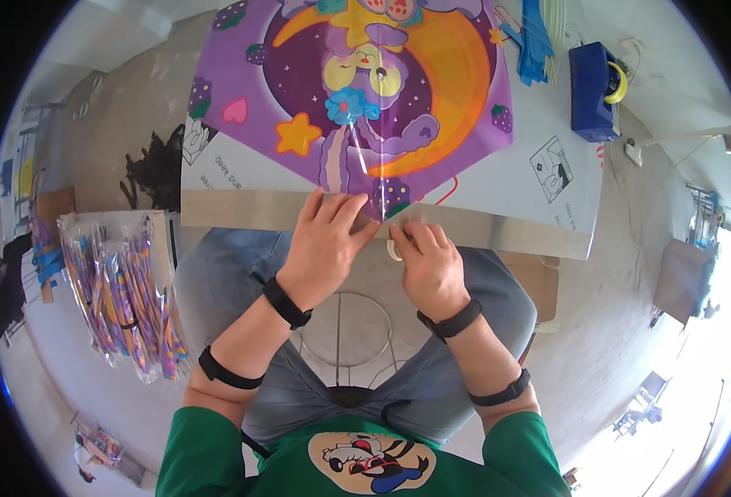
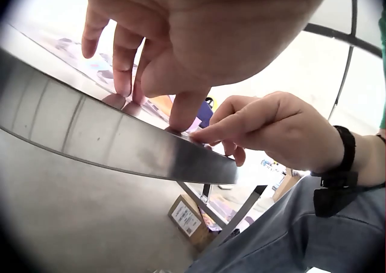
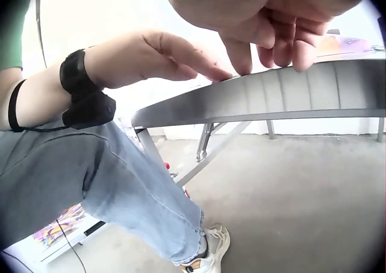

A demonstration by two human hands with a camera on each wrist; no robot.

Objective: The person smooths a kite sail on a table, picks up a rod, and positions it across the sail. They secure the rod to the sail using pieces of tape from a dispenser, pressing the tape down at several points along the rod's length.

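A purple printed sheet (image 1: 456,161) with a bear and a yellow moon lies on the table, its pointed corner towards the person at the front edge. The left hand (image 1: 320,253) rests spread fingertips on the sheet beside that corner; the thumb touches near the tip. Close on its right, the right hand (image 1: 433,273) has bent fingers at the corner, and a small cream curved piece (image 1: 394,250) sticks out from under them, past the table edge. In the left wrist view the right hand (image 2: 271,128) touches the metal table edge (image 2: 90,134) with a fingertip.
A blue tape dispenser (image 1: 593,91) and blue strips (image 1: 533,50) lie at the table's right back. Left of the table stands a box of plastic-wrapped colourful bundles (image 1: 125,290). A cardboard box (image 2: 188,219) is on the floor below.
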